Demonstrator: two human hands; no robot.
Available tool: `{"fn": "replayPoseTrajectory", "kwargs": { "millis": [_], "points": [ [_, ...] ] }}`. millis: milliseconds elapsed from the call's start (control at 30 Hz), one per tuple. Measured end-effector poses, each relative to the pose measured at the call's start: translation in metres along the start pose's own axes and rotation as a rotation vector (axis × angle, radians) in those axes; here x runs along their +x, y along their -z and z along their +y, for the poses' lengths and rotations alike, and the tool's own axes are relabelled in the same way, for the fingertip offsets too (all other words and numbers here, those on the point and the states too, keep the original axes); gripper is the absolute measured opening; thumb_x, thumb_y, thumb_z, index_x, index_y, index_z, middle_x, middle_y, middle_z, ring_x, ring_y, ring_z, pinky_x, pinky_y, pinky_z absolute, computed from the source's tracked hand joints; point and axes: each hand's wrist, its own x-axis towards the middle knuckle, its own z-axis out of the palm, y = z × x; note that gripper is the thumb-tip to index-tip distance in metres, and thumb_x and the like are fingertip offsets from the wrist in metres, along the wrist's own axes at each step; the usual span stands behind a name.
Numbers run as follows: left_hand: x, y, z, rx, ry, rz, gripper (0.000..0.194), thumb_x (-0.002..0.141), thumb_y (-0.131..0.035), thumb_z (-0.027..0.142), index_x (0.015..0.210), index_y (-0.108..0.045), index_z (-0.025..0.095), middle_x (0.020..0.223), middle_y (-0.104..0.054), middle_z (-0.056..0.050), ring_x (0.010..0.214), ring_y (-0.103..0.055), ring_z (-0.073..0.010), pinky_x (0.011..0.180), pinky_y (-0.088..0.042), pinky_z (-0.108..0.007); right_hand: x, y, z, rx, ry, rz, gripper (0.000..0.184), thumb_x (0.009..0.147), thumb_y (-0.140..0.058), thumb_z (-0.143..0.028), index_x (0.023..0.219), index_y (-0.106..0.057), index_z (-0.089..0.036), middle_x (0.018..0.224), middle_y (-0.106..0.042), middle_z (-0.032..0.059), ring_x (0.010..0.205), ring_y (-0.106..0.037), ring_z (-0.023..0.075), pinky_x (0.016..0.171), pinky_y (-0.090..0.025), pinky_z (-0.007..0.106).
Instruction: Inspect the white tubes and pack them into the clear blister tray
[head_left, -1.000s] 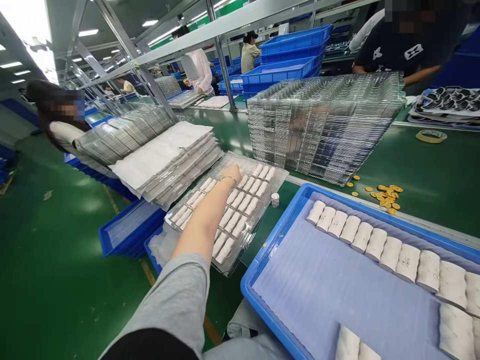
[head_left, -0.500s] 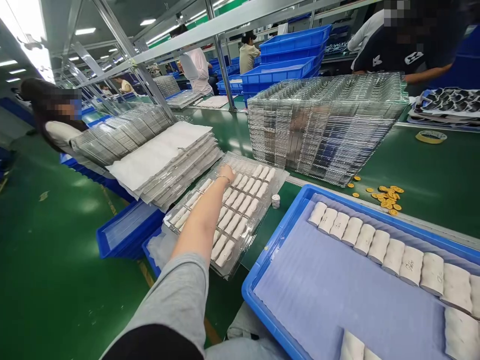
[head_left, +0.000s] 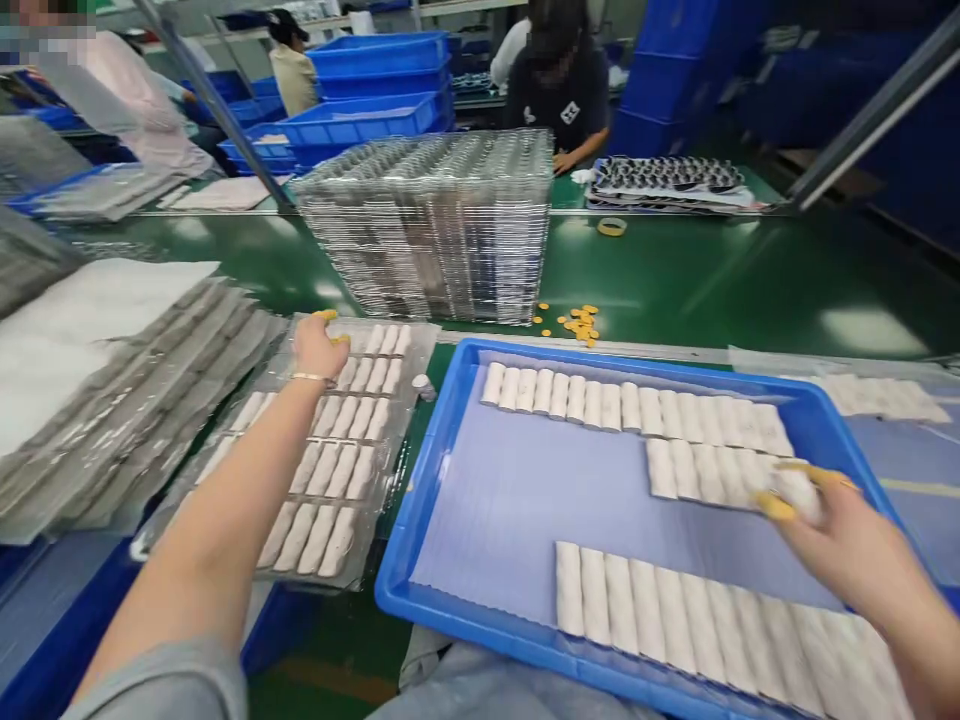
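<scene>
The right hand (head_left: 847,520) has its grip closed around one white roll (head_left: 798,494), between the fingertips, which wear yellow covers. This roll is above the right part of the blue tray (head_left: 397,560), near the right end of the short middle row (head_left: 701,470). In the same tray, a far row (head_left: 607,400) and a near row (head_left: 660,610) of similar rolls lie side by side.

The left hand (head_left: 321,345) is at the far part of the clear plastic tray (head_left: 409,380), which also carries white rolls. Its grip is bent, with yellow-covered tips apart; I cannot tell if it has hold of something. On the green tabletop (head_left: 675,290), yellow discs (head_left: 581,325) lie near a tall stack of clear trays (head_left: 427,240).
</scene>
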Motion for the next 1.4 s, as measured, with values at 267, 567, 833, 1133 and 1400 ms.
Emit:
{"fn": "replayPoseTrajectory", "kwargs": {
  "millis": [267,567,833,1133,1400],
  "points": [
    [-0.115,0.002,0.111,-0.29,-0.583,-0.218,0.047,0.084,-0.056,0.033,0.129,-0.059,0.019,0.129,-0.064,-0.008,0.121,-0.059,-0.0253,0.099,-0.052,-0.038,0.008,-0.043,-0.105,-0.17,0.204,-0.094,0.026,0.097,-0.065,-0.015,0.121,-0.06,-0.006,0.111,-0.068,0.0188,0.105,-0.065,0.0319,0.084,-0.051,0.037],
    [-0.218,-0.018,0.181,-0.555,-0.793,-0.71,0.046,0.084,-0.058,0.025,0.13,-0.057,0.018,0.115,-0.067,-0.012,0.109,-0.061,-0.0261,0.085,-0.055,-0.037,0.004,-0.05,-0.104,-0.026,0.159,-0.145,0.026,0.094,-0.069,-0.011,0.118,-0.061,-0.009,0.115,-0.064,0.0128,0.106,-0.063,0.0285,0.092,-0.053,0.045],
    [-0.264,-0.007,0.206,-0.932,-0.409,-1.118,0.067,0.081,-0.07,0.027,0.14,-0.039,0.024,0.116,-0.057,-0.01,0.099,-0.063,-0.0205,0.075,-0.052,-0.032,-0.014,-0.009,-0.088,0.826,0.354,-0.413,0.027,0.077,-0.061,-0.036,0.094,-0.049,-0.02,0.079,-0.059,0.003,0.065,-0.057,0.0206,0.057,-0.047,0.031],
    [-0.299,0.009,0.217,-1.329,-0.177,-1.185,0.08,0.084,-0.072,0.029,0.148,-0.024,0.036,0.124,-0.051,-0.008,0.081,-0.065,-0.0133,0.075,-0.057,-0.034,-0.06,-0.016,-0.105,1.447,0.429,-0.487,0.047,0.084,-0.076,-0.059,0.103,-0.052,-0.022,0.075,-0.053,-0.0027,0.059,-0.047,0.0141,0.056,-0.045,0.027],
    [-0.29,0.006,0.203,-1.357,-0.186,-1.18,0.063,0.083,-0.07,0.02,0.136,-0.038,0.032,0.1,-0.057,-0.001,0.077,-0.059,-0.0106,0.065,-0.05,-0.023,-0.064,-0.017,-0.096,1.671,0.301,-0.618,0.043,0.086,-0.078,-0.062,0.115,-0.068,-0.032,0.089,-0.052,0.0001,0.08,-0.052,0.0157,0.071,-0.054,0.025]
  ]
}}
